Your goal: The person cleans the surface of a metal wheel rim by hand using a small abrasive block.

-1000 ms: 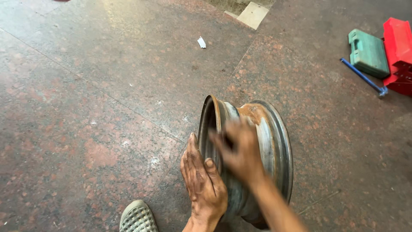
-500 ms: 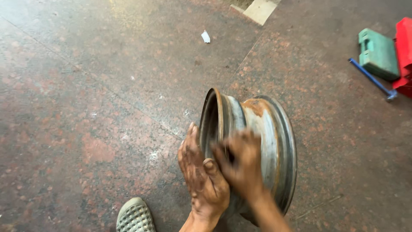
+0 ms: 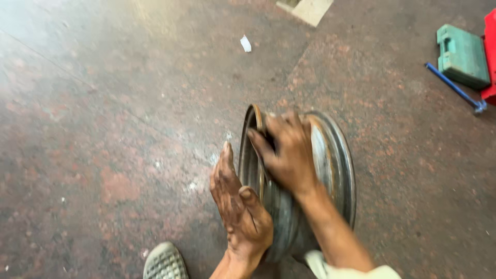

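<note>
Shifted since half a second ago: right hand (image 3: 287, 150), up from lower barrel to top of rim; left hand (image 3: 238, 206) unchanged.

Head view. Steel wheel rim (image 3: 330, 170), rusty, upright on edge on speckled stone floor (image 3: 103, 129). Right hand draped over upper edge, fingers curled on it. Left hand flat and open, pressed against near flange. Grey sandal (image 3: 164, 262) at lower edge. Far right: green case (image 3: 461, 56), blue bar (image 3: 454, 88), red box (image 3: 490, 57).

speckled reddish stone floor (image 3: 103, 155), glare perhaps from daylight.
</note>
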